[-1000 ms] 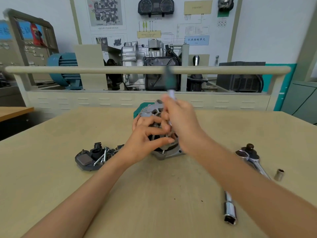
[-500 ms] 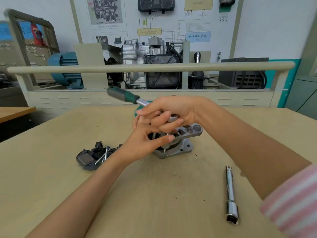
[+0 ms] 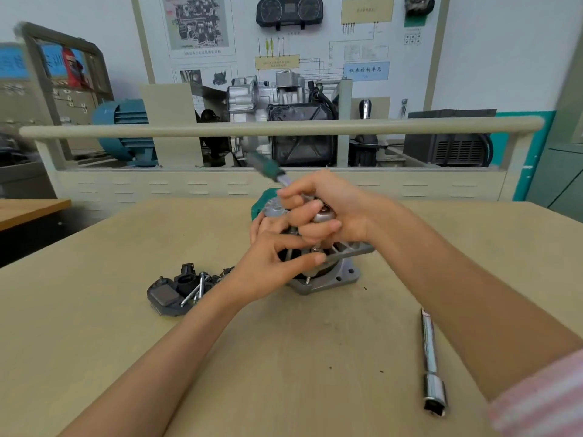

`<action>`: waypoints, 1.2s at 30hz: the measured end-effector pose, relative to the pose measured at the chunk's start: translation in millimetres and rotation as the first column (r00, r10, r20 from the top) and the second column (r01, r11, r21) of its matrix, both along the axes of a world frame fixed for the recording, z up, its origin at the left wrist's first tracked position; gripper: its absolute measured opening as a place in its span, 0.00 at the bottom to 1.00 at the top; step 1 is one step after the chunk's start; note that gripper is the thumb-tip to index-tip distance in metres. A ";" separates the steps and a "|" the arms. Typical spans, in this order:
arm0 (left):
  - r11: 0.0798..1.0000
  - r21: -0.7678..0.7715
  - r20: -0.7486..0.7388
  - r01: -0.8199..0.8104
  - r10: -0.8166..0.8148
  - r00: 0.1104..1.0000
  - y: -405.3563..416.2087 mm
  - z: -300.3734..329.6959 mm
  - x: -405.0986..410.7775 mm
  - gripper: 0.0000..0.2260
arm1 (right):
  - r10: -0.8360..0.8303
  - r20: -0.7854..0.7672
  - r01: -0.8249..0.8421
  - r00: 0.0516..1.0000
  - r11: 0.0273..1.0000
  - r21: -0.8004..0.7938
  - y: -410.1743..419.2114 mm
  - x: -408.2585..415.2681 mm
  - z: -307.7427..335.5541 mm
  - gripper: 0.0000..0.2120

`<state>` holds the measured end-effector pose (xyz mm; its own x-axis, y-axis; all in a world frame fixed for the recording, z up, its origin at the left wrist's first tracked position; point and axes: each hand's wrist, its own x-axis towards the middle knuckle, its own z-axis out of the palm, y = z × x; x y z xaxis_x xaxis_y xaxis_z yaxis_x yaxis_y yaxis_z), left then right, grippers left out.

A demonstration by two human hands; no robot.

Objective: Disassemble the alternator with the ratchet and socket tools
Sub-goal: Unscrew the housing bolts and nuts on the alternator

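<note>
The grey alternator point(image 3: 334, 274) stands on the tan table point(image 3: 94, 326) at its middle. My left hand point(image 3: 271, 266) grips its near side, fingers curled over the housing. My right hand point(image 3: 328, 209) holds the head of the ratchet point(image 3: 268, 168) on top of the alternator. The ratchet's green handle points up and to the left, blurred. The socket under the head is hidden by my fingers.
Removed dark parts with loose bolts point(image 3: 179, 288) lie left of the alternator. A chrome extension bar with a socket end point(image 3: 432, 361) lies at the right front. A rail point(image 3: 284, 126) and engine display stand behind the table.
The ratchet handle swung from pointing upright to the left, then back up a little. My right hand turned with it on the alternator's top. My left hand kept its grip.
</note>
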<state>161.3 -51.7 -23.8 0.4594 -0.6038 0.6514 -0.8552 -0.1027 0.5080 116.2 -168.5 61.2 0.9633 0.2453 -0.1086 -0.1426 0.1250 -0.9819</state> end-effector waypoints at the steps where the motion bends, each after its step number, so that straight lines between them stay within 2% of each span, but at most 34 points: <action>1: 1.000 -0.007 0.010 0.019 -0.019 1.000 0.8 0.3 1.3 0.14 | 0.183 -0.040 -0.185 0.982 0.980 -0.075 -3.0 0.1 3.4 0.16; 2: 0.999 -0.015 0.010 0.034 -0.034 0.999 0.5 2.0 1.3 0.16 | 0.270 -0.051 -0.275 0.961 0.949 -0.151 -6.4 0.5 5.1 0.16; 4: 0.999 -0.042 0.006 0.030 -0.030 1.000 0.3 0.6 1.7 0.17 | 0.226 -0.020 -0.227 0.974 0.963 -0.144 -2.6 -5.7 3.8 0.15; 5: 0.999 -0.051 -0.003 0.014 -0.014 1.000 -0.1 -1.0 2.0 0.17 | 0.105 0.037 -0.103 0.994 0.992 -0.073 2.2 -10.0 -3.7 0.15; 6: 0.998 -0.060 -0.008 0.001 -0.002 1.000 -1.0 -2.9 1.5 0.16 | -0.122 0.114 0.116 0.986 0.991 0.059 7.7 -10.6 -13.5 0.15; 7: 0.998 -0.066 -0.002 -0.016 0.015 1.000 -2.1 -4.0 2.3 0.11 | -0.399 0.159 0.358 0.903 0.904 0.232 15.4 -15.4 -25.2 0.14; 8: 0.997 -0.067 0.010 -0.033 0.034 0.999 -3.4 -4.5 2.5 0.07 | -0.639 0.162 0.545 0.752 0.741 0.392 19.8 -18.9 -38.3 0.14; 9: 0.996 -0.066 0.013 -0.052 0.053 0.999 -4.6 -5.3 2.1 0.06 | -0.775 0.115 0.633 0.622 0.584 0.507 24.4 -20.4 -44.9 0.14; 10: 0.996 -0.066 0.010 -0.062 0.063 0.998 -5.2 -5.2 0.6 0.06 | -0.808 0.074 0.644 0.585 0.518 0.563 25.0 -18.7 -46.0 0.14; 11: 0.996 -0.063 0.007 -0.067 0.067 0.998 -4.9 -5.1 0.3 0.05 | -0.783 0.053 0.633 0.620 0.539 0.556 24.2 -17.7 -40.3 0.14; 12: 0.997 -0.050 0.009 -0.061 0.062 0.998 -3.8 -3.9 0.4 0.04 | -0.679 0.055 0.572 0.733 0.657 0.491 19.6 -15.9 -31.2 0.13; 13: 0.998 -0.031 0.009 -0.047 0.048 0.999 -2.8 -2.5 0.3 0.05 | -0.498 0.043 0.452 0.866 0.817 0.359 12.6 -14.4 -19.1 0.14; 14: 0.999 -0.015 0.001 -0.035 0.035 0.999 -1.9 -1.7 0.2 0.09 | -0.266 0.023 0.257 0.964 0.947 0.192 5.4 -12.7 -8.5 0.14; 15: 1.000 -0.009 -0.003 -0.024 0.024 1.000 -1.1 -2.5 1.2 0.12 | -0.042 -0.003 0.042 0.999 0.998 0.038 -0.5 -11.5 -0.2 0.14; 16: 1.000 -0.009 -0.002 -0.018 0.018 1.000 -0.8 -3.2 3.3 0.15 | 0.140 -0.023 -0.140 0.990 0.989 -0.040 -3.9 -12.2 5.0 0.13; 17: 1.000 -0.022 -0.001 -0.012 0.012 1.000 -1.6 -3.7 5.1 0.15 | 0.212 -0.021 -0.213 0.977 0.975 -0.063 -6.4 -11.8 5.3 0.13; 19: 0.998 -0.057 -0.005 -0.027 0.027 1.000 -4.2 -3.3 3.2 0.14 | 0.110 0.003 -0.110 0.994 0.993 0.032 -6.1 -11.5 0.1 0.13; 20: 0.997 -0.070 -0.009 -0.039 0.038 0.999 -4.9 -3.5 2.0 0.14 | -0.072 0.046 0.065 0.996 0.989 0.132 -0.4 -13.6 -7.9 0.14; 21: 0.996 -0.072 -0.015 -0.047 0.046 0.999 -5.4 -4.2 1.3 0.12 | -0.329 0.093 0.293 0.940 0.915 0.279 6.9 -15.4 -19.7 0.13; 22: 0.996 -0.068 -0.010 -0.052 0.052 0.999 -5.7 -5.0 0.3 0.10 | -0.583 0.116 0.491 0.804 0.761 0.424 13.8 -19.0 -32.5 0.13; 23: 0.996 -0.062 0.004 -0.060 0.061 0.998 -5.6 -5.0 -0.5 0.09 | -0.750 0.110 0.596 0.652 0.596 0.537 20.1 -22.2 -42.0 0.13; 24: 0.997 -0.049 0.009 -0.063 0.064 0.998 -5.4 -4.4 -1.2 0.08 | -0.814 0.101 0.625 0.572 0.513 0.589 24.1 -24.0 -45.1 0.13; 25: 0.997 -0.044 0.004 -0.064 0.064 0.998 -5.1 -3.8 -2.4 0.08 | -0.813 0.110 0.625 0.572 0.519 0.584 23.8 -24.2 -44.0 0.12; 26: 0.997 -0.041 -0.003 -0.061 0.061 0.998 -4.5 -2.4 -3.4 0.10 | -0.750 0.139 0.608 0.647 0.617 0.500 21.3 -22.7 -37.7 0.12; 27: 0.998 -0.035 -0.006 -0.056 0.056 0.998 -4.1 -0.8 -3.8 0.11 | -0.602 0.149 0.521 0.784 0.770 0.368 16.4 -20.3 -26.8 0.12; 28: 0.999 -0.028 -0.005 -0.045 0.045 0.999 -4.4 0.0 -3.8 0.11 | -0.388 0.112 0.360 0.915 0.910 0.208 9.7 -18.0 -14.9 0.14; 29: 0.999 -0.022 0.001 -0.030 0.030 1.000 -4.0 0.6 -3.8 0.11 | -0.168 0.059 0.165 0.984 0.984 0.064 3.4 -15.5 -4.4 0.15; 30: 1.000 -0.023 0.009 -0.016 0.016 1.000 -3.7 0.4 -2.9 0.12 | 0.001 0.024 0.000 1.000 1.000 -0.030 -0.2 -14.0 3.1 0.16; 31: 1.000 -0.028 0.011 -0.004 0.004 1.000 -3.0 -0.3 -0.9 0.14 | 0.098 0.017 -0.097 0.995 0.992 -0.080 -1.9 -12.8 5.5 0.16; 33: 0.999 -0.040 -0.002 -0.010 0.010 1.000 -2.7 -2.2 0.8 0.17 | 0.064 0.067 -0.059 0.996 0.995 -0.076 -1.1 -11.7 -0.9 0.16; 34: 0.999 -0.048 -0.007 -0.022 0.021 1.000 -2.9 -3.2 1.1 0.15 | -0.066 0.122 0.067 0.990 0.998 -0.006 5.1 -14.0 -7.9 0.16; 35: 0.998 -0.058 -0.005 -0.036 0.035 0.999 -2.8 -4.1 1.3 0.13 | -0.277 0.186 0.254 0.943 0.958 0.136 13.3 -16.4 -18.6 0.16; 36: 0.997 -0.062 0.001 -0.048 0.049 0.999 -3.5 -4.5 1.3 0.13 | -0.525 0.205 0.452 0.826 0.834 0.317 20.0 -19.2 -30.1 0.15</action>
<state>162.6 -55.3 -28.3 0.4852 -0.5390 0.6885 -0.8515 -0.1122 0.5122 97.0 -148.5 31.1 0.9431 -0.2829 0.1746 0.2700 0.3455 -0.8987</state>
